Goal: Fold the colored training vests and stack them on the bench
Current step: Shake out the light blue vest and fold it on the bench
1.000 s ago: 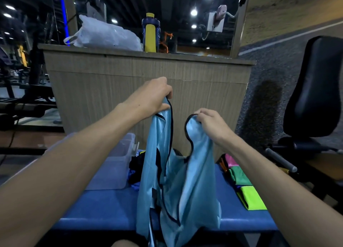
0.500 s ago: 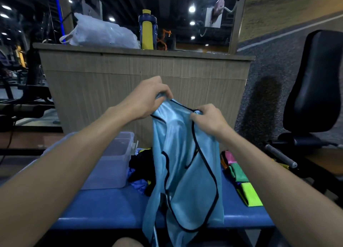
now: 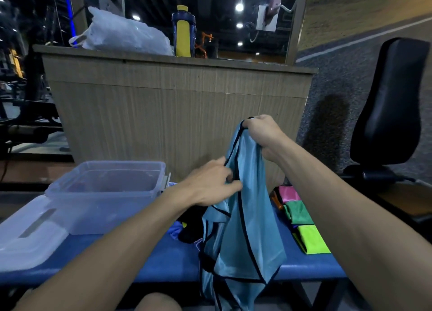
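A light blue training vest (image 3: pixel 243 229) with black trim hangs over the front of the blue bench (image 3: pixel 131 257). My right hand (image 3: pixel 261 133) grips both shoulder straps bunched together at the top. My left hand (image 3: pixel 210 187) is lower and pinches the vest's black-trimmed left edge. Folded vests lie in a row on the bench's right side: pink (image 3: pixel 289 194), green (image 3: pixel 298 212) and neon yellow-green (image 3: pixel 312 239). A dark heap of unfolded vests (image 3: pixel 189 226) sits behind the blue one, mostly hidden.
A clear plastic bin (image 3: pixel 105 191) stands on the bench's left part, with its lid (image 3: pixel 28 238) lying flat beside it. A wooden counter (image 3: pixel 177 105) rises behind, carrying a white bag (image 3: pixel 124 35) and a bottle (image 3: pixel 183 31). A black padded seat (image 3: pixel 390 100) stands to the right.
My right hand took over both shoulder straps at the top. My left hand let go of its strap and dropped down to the vest's left edge. The view tilted downward.
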### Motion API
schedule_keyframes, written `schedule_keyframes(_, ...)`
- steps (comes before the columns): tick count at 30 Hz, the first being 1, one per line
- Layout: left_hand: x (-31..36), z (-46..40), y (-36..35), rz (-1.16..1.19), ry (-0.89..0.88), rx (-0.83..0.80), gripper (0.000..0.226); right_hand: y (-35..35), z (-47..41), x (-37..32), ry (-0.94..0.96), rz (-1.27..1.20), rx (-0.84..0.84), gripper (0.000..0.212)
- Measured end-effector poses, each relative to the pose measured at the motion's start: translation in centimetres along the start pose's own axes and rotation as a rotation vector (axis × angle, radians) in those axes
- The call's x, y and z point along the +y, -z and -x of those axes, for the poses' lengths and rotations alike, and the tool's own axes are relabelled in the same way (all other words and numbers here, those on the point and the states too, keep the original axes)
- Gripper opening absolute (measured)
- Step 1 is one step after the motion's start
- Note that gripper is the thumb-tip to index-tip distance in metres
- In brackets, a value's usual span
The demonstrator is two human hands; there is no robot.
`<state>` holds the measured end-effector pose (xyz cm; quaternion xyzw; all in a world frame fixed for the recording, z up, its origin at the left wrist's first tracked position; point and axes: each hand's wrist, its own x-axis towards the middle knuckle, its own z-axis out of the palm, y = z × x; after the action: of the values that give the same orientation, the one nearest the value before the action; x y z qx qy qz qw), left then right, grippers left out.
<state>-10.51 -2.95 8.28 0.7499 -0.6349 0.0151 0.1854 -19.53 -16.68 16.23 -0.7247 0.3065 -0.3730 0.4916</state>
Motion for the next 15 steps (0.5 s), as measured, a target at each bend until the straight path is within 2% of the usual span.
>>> schedule_keyframes(2, 0.0, 0.2, -0.7, -0.027, 0.049, 0.012, 0.086, -0.1, -0.1, 0.0, 0.007, 0.001, 0.005, 0.006)
schedule_keyframes(4, 0.5, 0.5, -1.6, 0.005, 0.075, 0.028, 0.095, -0.1, -0.2, -0.1, 0.014, 0.005, 0.033, 0.004)
schedule_keyframes(10, 2.6, 1.1, -4.2, 0.164, 0.096, 0.139, 0.064, -0.4, -0.4, -0.3, 0.022, 0.04, 0.115, 0.015)
schedule_keyframes(15, -1.2, 1.0, -3.9, 0.188, -0.027, 0.192, 0.049, 1.9, -0.3, 0.9, 0.078, 0.091, 0.16, 0.01)
